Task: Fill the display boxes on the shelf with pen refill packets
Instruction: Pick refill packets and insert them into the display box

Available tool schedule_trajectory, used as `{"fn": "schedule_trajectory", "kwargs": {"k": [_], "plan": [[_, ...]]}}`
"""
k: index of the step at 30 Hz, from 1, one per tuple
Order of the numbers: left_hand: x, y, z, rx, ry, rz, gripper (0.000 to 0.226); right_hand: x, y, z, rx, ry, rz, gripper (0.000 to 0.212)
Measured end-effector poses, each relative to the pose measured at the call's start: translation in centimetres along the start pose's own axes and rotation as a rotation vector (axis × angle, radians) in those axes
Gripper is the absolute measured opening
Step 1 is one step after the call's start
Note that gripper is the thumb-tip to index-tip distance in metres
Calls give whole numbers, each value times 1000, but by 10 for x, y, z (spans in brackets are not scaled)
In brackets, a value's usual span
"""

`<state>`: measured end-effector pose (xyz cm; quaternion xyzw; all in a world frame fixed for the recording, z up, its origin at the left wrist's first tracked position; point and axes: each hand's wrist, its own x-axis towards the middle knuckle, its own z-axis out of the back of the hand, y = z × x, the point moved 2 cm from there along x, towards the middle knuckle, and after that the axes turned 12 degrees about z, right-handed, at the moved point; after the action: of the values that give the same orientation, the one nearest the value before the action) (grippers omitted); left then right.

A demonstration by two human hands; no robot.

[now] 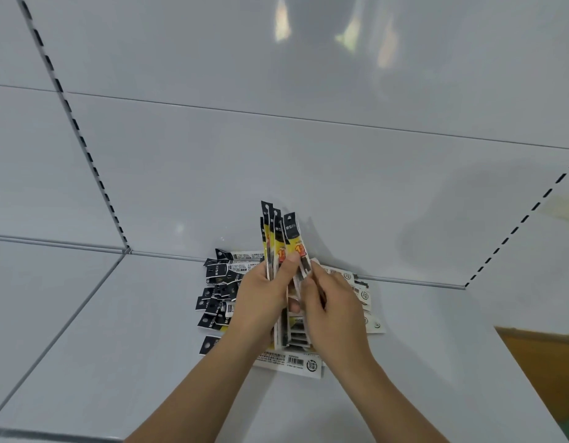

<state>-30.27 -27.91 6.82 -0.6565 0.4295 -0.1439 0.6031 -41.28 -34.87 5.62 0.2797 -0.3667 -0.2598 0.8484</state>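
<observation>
My left hand (264, 295) grips a bundle of several pen refill packets (278, 238), black, yellow and white, held upright with their hanging tabs pointing up. My right hand (331, 305) pinches the rightmost packet of that bundle near its lower part, fingers curled on it. Beneath both hands a loose pile of more refill packets (217, 295) lies flat on the white shelf (117, 346), some face up, some showing barcodes. No display box is in view.
The white back panel (276, 155) rises right behind the pile. Slotted uprights (81, 142) run up it at left and right. The shelf's right edge (532, 378) drops off to an orange surface.
</observation>
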Motion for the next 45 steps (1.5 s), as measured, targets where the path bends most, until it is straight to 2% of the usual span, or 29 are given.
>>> {"fn": "schedule_trajectory", "kwargs": {"k": [3, 6, 9, 12, 14, 19, 22, 25, 28, 34, 36, 40, 42, 45], "plan": [[2, 2, 1, 32, -23, -43, 27, 0, 5, -1, 50, 52, 58, 24], [6, 2, 12, 62, -73, -37, 22, 3, -4, 2, 5, 158, 75, 43], [8, -2, 25, 70, -73, -13, 24, 17, -33, 12, -234, 144, 79, 43], [7, -4, 36, 50, -89, 19, 23, 35, -59, 13, -479, 329, 112, 43], [8, -5, 40, 70, -87, 28, 24, 41, -68, 10, -508, 388, 127, 38], [7, -6, 41, 55, -76, 41, 24, 50, -64, 23, -400, 199, 183, 17], [9, -5, 41, 44, -82, 51, 24, 54, -56, 36, -319, 184, 128, 11], [9, -7, 40, 40, -97, 42, 21, 56, -46, 44, -224, 199, 56, 10], [10, -7, 38, 42, -100, 37, 18, 57, -38, 51, -84, 121, -24, 6], [10, -7, 31, 86, -109, 1, 10, 50, -12, 49, 333, 54, -177, 11], [9, -8, 24, 110, -107, -29, 10, 43, -2, 42, 246, 18, -119, 9], [9, -6, 12, 81, -105, -56, 14, 24, 15, 15, -133, -2, 193, 3], [7, -6, 11, 27, -81, -51, 13, 20, 15, 7, -148, -4, 229, 6], [5, -7, 14, 13, -31, -55, 16, 23, 14, 8, -31, 0, 197, 6]]}}
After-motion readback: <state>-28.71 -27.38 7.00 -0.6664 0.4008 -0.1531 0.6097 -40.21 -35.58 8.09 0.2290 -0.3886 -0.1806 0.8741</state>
